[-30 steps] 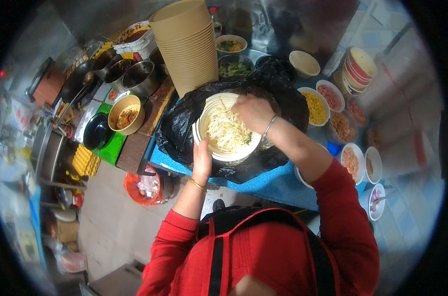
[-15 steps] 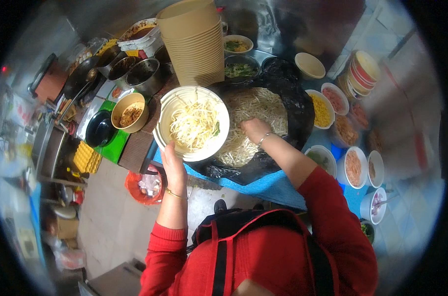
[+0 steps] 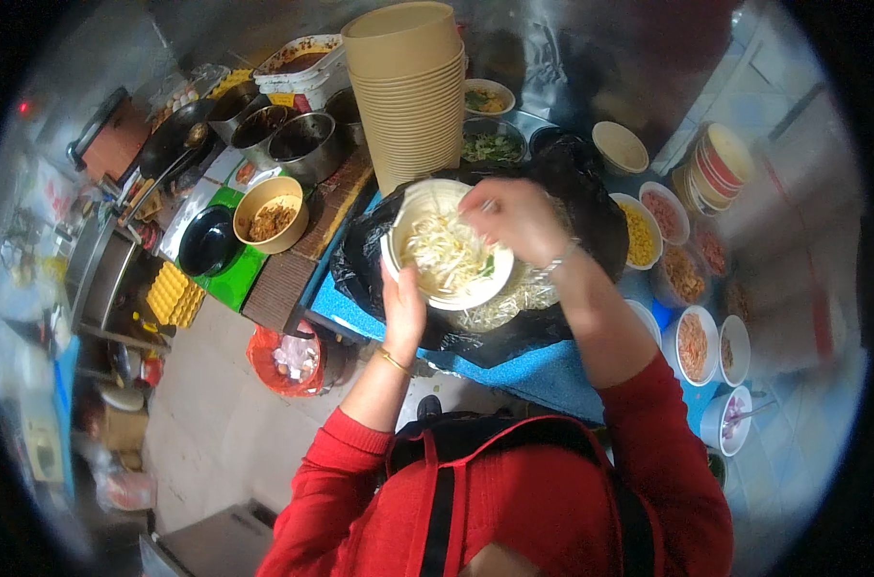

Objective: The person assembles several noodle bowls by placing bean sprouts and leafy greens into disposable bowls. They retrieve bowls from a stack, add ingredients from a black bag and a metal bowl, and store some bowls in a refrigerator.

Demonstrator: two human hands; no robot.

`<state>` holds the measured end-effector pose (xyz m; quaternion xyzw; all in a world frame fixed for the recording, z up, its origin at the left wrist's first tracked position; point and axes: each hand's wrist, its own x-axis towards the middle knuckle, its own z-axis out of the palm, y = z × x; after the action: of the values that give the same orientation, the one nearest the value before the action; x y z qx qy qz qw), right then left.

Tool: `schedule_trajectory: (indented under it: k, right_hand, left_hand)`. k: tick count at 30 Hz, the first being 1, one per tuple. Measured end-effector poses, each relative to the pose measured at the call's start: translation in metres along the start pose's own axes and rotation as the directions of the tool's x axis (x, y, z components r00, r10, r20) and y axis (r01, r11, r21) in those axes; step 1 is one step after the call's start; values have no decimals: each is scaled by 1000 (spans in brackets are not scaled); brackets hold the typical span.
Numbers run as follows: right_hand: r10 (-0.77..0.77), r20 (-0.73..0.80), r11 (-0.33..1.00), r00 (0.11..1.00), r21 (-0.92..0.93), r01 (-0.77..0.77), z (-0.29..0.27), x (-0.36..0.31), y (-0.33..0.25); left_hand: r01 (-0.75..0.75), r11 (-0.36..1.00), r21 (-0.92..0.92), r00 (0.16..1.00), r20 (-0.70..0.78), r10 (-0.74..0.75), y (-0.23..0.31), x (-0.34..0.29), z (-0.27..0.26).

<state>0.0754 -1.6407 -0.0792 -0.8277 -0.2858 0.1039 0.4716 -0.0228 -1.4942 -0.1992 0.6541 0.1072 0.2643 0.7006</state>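
Observation:
My left hand (image 3: 404, 310) grips a pale round bowl (image 3: 391, 252) from its near left side, thumb up along the rim. Bean sprouts (image 3: 447, 252) with a bit of green leaf fill it. Over the bowl's far right rim, my right hand (image 3: 516, 219) has its fingers curled together and pointing down; motion blurs it, and whatever it holds is hidden. Beneath and behind the bowl lies a black plastic bag (image 3: 576, 188), open, with a heap of loose bean sprouts (image 3: 519, 300) partly covered by the bowl and my right arm.
A tall stack of tan paper bowls (image 3: 408, 106) stands behind. To the right are bowls of yellow corn (image 3: 639, 236) and shredded pink food (image 3: 692, 346). At left sit a tan bowl of brown food (image 3: 272, 221), a black bowl (image 3: 206, 245) and metal pots (image 3: 302, 146). A red-lined bin (image 3: 283, 361) is below.
My right hand has lifted out of the sprouts in the bag and come over the bowl's rim. My left hand has shifted the bowl right, over the bag.

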Motion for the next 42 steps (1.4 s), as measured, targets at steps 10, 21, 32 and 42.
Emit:
schedule_trajectory:
  k: [10,21,32,42]
  right_hand:
    - [-295,-51,732,954,-654,191,19,-22,16]
    - [-394,-802,874,449,-478,-87,-84,-256,73]
    - [587,-753,-13,-298,359,-933,-134,-631,229]
    - [586,-734,-159,-343,311,-937,-145,-643,317]
  left_hand:
    - [305,922,-237,947,179,-267,-18,7,3]
    - [418,874,-248,899,248,-360,47,17,17]
    - [-517,605,605,697,708,-113,99,-57,135]
    - [452,888,85,703,579,-413,101,-178,257]
